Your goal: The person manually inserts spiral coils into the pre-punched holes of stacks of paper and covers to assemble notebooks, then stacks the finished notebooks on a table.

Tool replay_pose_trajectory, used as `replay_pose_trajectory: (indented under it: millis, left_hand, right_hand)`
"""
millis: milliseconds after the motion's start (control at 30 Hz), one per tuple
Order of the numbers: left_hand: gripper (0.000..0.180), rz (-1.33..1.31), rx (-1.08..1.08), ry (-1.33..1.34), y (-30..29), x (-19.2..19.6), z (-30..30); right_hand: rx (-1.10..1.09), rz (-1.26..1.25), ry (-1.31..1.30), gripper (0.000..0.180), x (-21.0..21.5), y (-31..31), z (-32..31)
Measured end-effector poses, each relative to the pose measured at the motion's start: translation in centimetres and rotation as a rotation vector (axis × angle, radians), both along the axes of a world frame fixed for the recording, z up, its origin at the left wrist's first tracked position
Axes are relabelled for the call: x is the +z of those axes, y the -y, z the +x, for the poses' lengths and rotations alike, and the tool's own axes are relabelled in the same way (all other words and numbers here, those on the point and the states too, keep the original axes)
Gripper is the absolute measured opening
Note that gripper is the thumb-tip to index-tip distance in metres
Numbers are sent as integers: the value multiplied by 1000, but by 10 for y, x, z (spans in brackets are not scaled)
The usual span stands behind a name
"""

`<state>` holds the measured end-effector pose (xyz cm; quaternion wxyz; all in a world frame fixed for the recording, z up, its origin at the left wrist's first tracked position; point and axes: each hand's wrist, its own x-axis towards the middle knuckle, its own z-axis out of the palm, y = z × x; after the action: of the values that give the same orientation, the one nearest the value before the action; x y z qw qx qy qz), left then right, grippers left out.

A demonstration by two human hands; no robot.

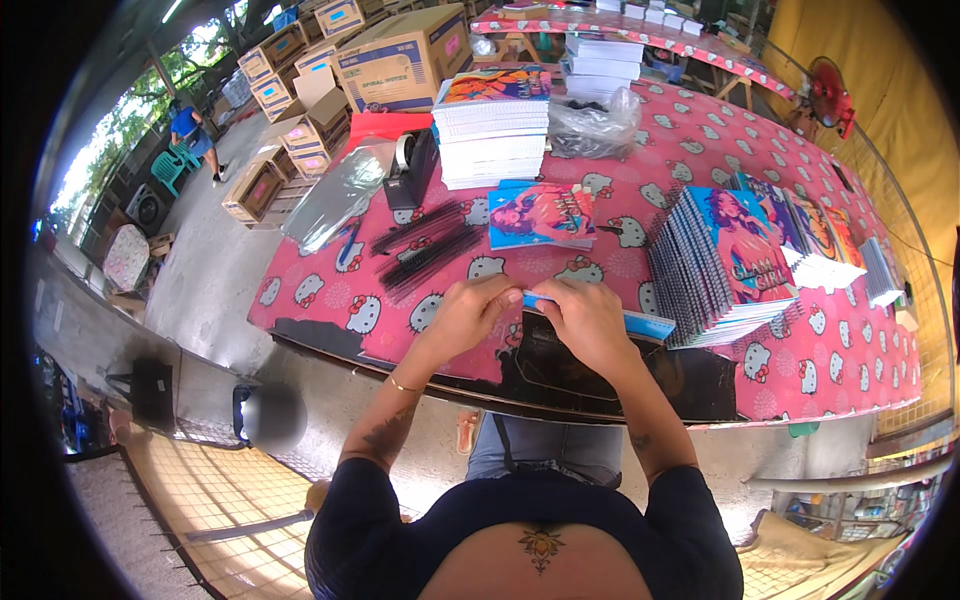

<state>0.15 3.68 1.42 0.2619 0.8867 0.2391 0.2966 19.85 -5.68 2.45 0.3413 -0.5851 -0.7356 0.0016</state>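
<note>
The grip of the left hand (476, 312) and right hand (592, 322) is pinched nearly closed on the edge of what looks like a blue notebook (650, 325), at the near side of the tabletop (700, 120). Light, even pressure along that edge should keep its pages aligned, away from the black wires (432, 262)

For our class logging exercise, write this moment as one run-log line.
left hand: holding thin blue item; right hand: holding same item; beyond hands: black coils, illustrated notebook; right: notebook stack
</note>
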Motion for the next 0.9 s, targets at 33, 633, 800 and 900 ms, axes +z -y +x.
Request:
replay_pose_trajectory:
  millis: [33,633,800,900]
  left_hand:
    - [24,30,-2,41,2,1,1]
    - [72,595,274,-212,37,-17,43]
    - [87,509,318,-265,66,-78,31]
    - [91,591,347,-320,41,-39,40]
  right_hand:
    - [13,21,23,11,2,2,2]
    - [-59,13,0,11,0,12,22]
    - [-61,15,8,10,-3,12,21]
    - [-42,66,58,14,6,23,25]
